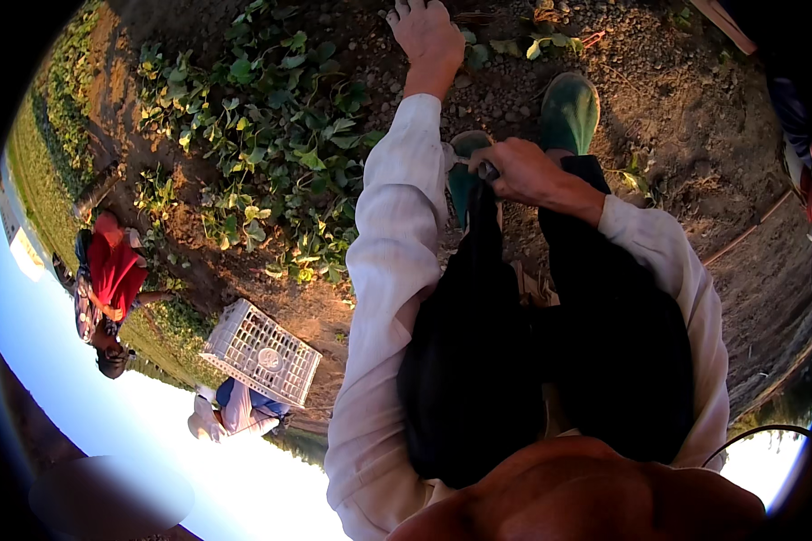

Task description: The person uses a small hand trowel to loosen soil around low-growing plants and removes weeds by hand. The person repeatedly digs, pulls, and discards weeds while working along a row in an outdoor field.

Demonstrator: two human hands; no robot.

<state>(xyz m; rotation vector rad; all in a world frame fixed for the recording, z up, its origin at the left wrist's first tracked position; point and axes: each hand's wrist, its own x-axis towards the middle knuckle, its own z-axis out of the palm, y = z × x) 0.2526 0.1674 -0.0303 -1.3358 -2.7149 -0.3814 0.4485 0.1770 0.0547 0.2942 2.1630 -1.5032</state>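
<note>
My left hand [427,37] reaches far forward over the soil at the top edge, its back towards me. The frame cuts off its fingertips and its palm is hidden, so whether it holds anything does not show. Beside it, on the left, spreads a patch of low leafy green plants [277,128]. My right hand [517,172] is closed around a short tool handle [488,170] just above my left shoe [461,189]. The tool's working end is mostly unclear. A green shoe [572,111] is on my right foot, flat on the dirt.
A white plastic lattice crate [264,355] is behind on the left, with a person in a pale hat [206,422] next to it. Another person in red [111,270] is farther left. A thin stick [748,230] lies on bare soil to the right. Dark clothing shows at the right rim.
</note>
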